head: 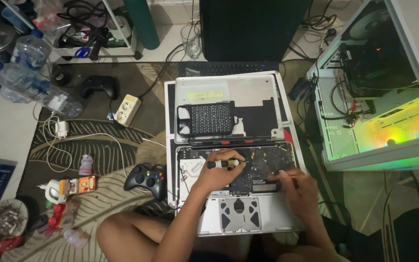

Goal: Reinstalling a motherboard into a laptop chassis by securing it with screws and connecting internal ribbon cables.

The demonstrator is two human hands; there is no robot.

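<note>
Far left: 3 water bottles (25, 73) lie clustered on the floor, blue caps showing. Below them a white charger (62, 128) with its cable looped on the patterned rug (98, 145). Lower left corner holds an ashtray (3, 219), a small white glue bottle (52, 190) and an orange carton (79, 185).

Moving right: a black gamepad (99, 86) near the top of the rug, a white power strip (126, 109) just right of it, and a 2nd black gamepad (146, 178) with coloured buttons lying just beside the laptop's left edge.

Centre: an opened laptop (241, 213) lies upside down on the rug, board exposed, trackpad underside toward the person. Its removed bottom cover (248, 92) rests above it, with a black screw tray (210, 118) on top.

Left hand (217, 174) sits over the board, fingers pinched around a black-handled screwdriver (225, 163) that lies nearly level, pointing right, tip near the fan area. Right hand (298, 188) rests on the laptop's right part, fingertips pressed together on the board; whether they pinch anything, I cannot tell.

Behind the cover: a dark keyboard (229, 68) and a monitor (253, 26).

Far right: an open white PC case (379, 97), lit green and yellow inside.
</note>
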